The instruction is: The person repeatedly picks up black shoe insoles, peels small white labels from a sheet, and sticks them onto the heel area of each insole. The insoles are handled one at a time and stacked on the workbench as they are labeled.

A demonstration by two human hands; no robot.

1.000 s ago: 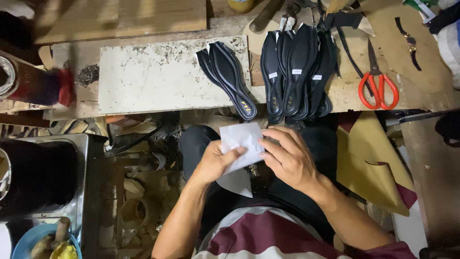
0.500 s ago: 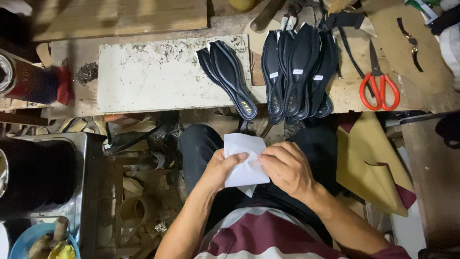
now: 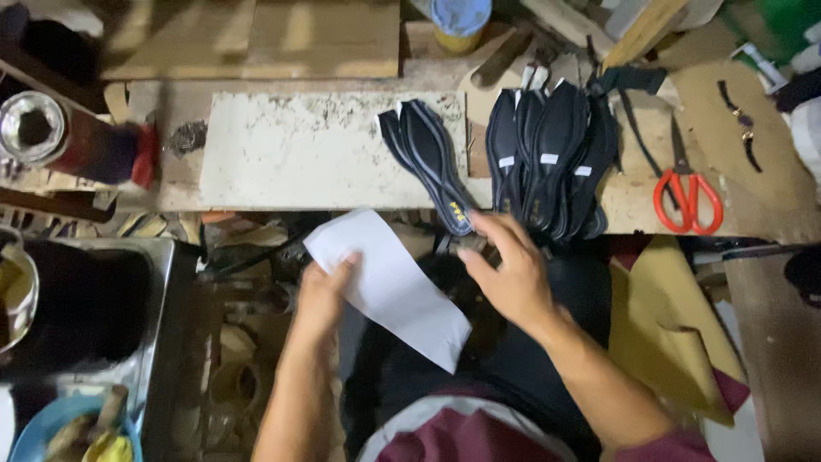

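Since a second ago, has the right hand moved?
Yes. The right hand left the white sheet and went up toward the black insoles on the bench.

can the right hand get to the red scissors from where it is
Probably yes. The right hand is bare at the bench edge, and the red scissors lie in the open further right, with nothing visible between them.

red scissors [image 3: 688, 201], metal can [image 3: 34, 128], white slab [image 3: 299, 150]

Left hand [image 3: 323, 295] curled with thumb up, pinching; right hand [image 3: 506, 275] reaches forward, fingers spread open.
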